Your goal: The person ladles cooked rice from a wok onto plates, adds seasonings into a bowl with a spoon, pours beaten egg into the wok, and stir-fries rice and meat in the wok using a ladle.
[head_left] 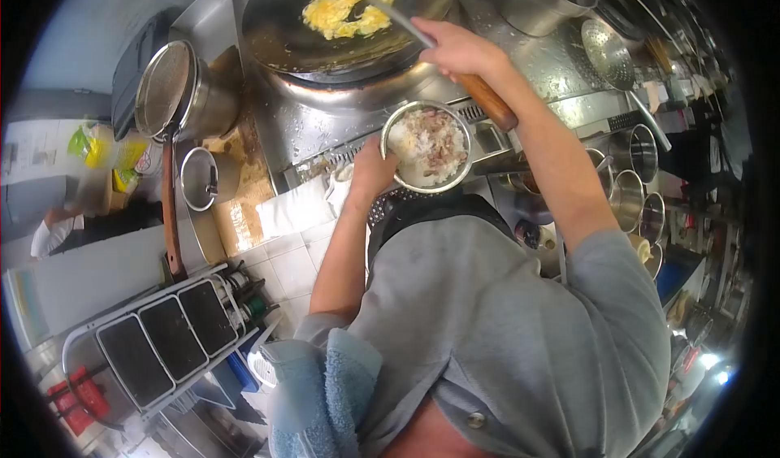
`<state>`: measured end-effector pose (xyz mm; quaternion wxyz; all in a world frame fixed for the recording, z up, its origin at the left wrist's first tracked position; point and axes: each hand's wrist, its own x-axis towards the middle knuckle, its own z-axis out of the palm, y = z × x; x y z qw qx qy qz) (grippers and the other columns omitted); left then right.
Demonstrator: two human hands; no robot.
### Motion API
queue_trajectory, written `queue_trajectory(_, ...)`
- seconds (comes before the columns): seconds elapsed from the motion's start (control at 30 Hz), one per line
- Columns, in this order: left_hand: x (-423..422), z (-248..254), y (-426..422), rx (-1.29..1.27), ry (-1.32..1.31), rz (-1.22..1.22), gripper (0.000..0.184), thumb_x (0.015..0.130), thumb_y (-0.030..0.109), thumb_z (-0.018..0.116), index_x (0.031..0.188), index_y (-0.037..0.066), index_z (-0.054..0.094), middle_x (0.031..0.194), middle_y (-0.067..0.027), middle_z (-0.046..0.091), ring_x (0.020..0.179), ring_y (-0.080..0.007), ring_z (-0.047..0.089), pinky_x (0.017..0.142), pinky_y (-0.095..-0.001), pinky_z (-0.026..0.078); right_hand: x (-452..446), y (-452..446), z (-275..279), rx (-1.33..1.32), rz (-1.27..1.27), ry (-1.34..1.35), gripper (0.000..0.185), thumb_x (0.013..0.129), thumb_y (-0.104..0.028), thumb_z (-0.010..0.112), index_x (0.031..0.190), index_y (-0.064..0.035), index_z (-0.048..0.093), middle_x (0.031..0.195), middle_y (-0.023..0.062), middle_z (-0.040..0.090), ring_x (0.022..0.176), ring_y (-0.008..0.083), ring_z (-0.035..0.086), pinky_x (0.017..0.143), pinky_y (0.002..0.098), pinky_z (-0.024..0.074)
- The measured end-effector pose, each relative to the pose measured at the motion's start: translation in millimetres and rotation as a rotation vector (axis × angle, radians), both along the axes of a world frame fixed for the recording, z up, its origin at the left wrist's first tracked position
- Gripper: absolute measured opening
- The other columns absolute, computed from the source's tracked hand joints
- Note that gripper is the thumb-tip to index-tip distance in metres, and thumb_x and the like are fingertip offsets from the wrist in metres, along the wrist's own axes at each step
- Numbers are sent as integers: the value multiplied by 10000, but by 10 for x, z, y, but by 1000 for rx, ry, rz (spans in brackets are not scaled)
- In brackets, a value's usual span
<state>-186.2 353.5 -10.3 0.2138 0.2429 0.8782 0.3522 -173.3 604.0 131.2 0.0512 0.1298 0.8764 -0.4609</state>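
My right hand (463, 47) is closed around the metal shaft of a wok ladle (486, 100), just above its wooden handle. The ladle's rounded head reaches into a large dark wok (276, 19), beside yellow scrambled egg (349, 19). Near my waist, my left hand (375, 169) grips the left rim of a metal bowl (431, 188). White rice with reddish-brown chopped bits (431, 145) fills the bowl. It is held in front of the stove, below the wok and apart from it. The fingers under the bowl are hidden.
Left of the stove stand a pot with a strainer (166, 92) and a smaller metal pot (207, 177). A perforated skimmer (608, 52) and a large pot (548, 3) sit to the right. Several metal containers (630, 198) line the right side. Another person's arm (61, 214) shows far left.
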Motion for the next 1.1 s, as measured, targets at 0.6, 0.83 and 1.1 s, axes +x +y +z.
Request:
queue_trajectory(0.6,502,-147,-118,513,-868,368,342,809,52,527,1139,-37,509,1005,-142,615,776,-202,659,578,-295,581,353,357,-12,67,83,-7,693,791,-117,550,1430,-60,287,741,118,609,517,157,563,476,288,478)
queue_trajectory(0.83,375,-257,-35,442,-1060,225,360,804,54,538,1129,-101,514,1004,-170,630,823,-250,669,615,-337,593,462,217,21,-287,201,-8,704,809,-88,527,1454,-96,244,574,32,485,424,118,487,385,279,420)
queue_trajectory(1.1,595,-156,26,566,-987,311,358,786,35,485,1105,-121,521,960,-189,629,825,-289,667,620,-372,600,-55,14,-226,37,-8,67,704,791,-50,513,1449,-139,279,589,65,540,426,151,504,405,279,435)
